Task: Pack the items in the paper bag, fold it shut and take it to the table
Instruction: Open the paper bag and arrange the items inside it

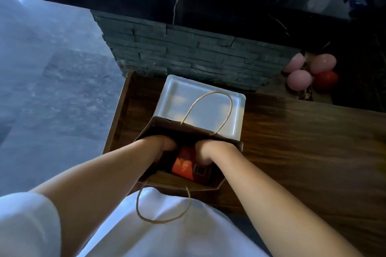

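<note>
We are packing: both hands, left and right, reach inside the paper bag on the wooden surface, beside an orange packet; fingers hidden, grip unclear. Next, withdraw and fold the top.

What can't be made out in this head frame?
- Fingers of left hand and right hand: sunk in the paper bag, grip unclear.
- Orange packet: print blurred, ends covered by both hands.
- Bag bottom: dark.
- White tray: near edge behind bag.
</note>
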### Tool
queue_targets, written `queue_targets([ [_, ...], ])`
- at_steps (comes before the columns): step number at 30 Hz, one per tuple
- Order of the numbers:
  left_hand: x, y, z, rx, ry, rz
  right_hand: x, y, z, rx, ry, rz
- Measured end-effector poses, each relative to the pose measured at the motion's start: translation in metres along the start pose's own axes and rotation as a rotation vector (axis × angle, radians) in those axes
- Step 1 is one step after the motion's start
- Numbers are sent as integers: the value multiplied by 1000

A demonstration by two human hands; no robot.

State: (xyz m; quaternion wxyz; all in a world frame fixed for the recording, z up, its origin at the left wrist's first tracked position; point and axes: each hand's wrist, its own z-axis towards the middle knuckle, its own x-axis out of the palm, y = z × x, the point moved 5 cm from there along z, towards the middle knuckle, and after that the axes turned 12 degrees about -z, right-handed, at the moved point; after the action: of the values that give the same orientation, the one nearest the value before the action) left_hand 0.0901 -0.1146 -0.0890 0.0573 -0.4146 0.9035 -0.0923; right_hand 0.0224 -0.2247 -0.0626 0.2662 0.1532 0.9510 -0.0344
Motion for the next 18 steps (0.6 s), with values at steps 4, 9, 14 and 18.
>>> queue_targets([
  [4,-6,-14,10,222,-82,-238,-4,-1,9,19,-81,42],
  [9,-11,-20,6,311,-174,-185,8,17,16,-82,22,16],
  [14,-1,-15,7,295,-130,18,21,26,24,-138,76,18],
  [18,-8,-10,4,168,-167,332,22,24,24,-148,83,26],
])
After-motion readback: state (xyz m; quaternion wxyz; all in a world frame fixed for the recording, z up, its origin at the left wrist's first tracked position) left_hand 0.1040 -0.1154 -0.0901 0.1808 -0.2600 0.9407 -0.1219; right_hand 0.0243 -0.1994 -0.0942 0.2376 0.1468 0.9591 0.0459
